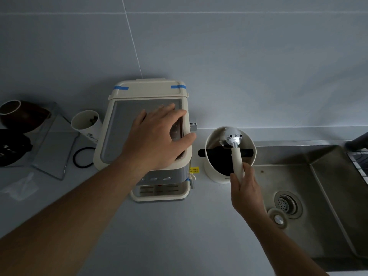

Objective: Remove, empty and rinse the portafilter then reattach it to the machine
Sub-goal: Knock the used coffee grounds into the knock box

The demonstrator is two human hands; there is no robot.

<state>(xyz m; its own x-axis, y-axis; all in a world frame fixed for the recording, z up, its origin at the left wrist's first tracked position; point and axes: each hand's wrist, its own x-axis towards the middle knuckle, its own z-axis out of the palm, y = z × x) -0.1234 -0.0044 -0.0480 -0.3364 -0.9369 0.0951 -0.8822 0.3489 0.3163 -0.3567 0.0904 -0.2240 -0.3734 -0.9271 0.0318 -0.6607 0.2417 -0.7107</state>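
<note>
Portafilter inverted over knock box near table's back edge, beside sink. Risk: hard knock tips box, grounds spill onto table; basket may drop out. Chrome head, cream handle. My right hand clenched round handle; left hand spread flat atop machine.

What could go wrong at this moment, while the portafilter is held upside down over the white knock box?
1. The right hand grips only the end of the portafilter handle, so a knock on the bar could twist it loose.
2. The knock box stands unheld near the sink edge; a hard knock might shift it.
3. The left hand rests on the machine, not the box.
</note>
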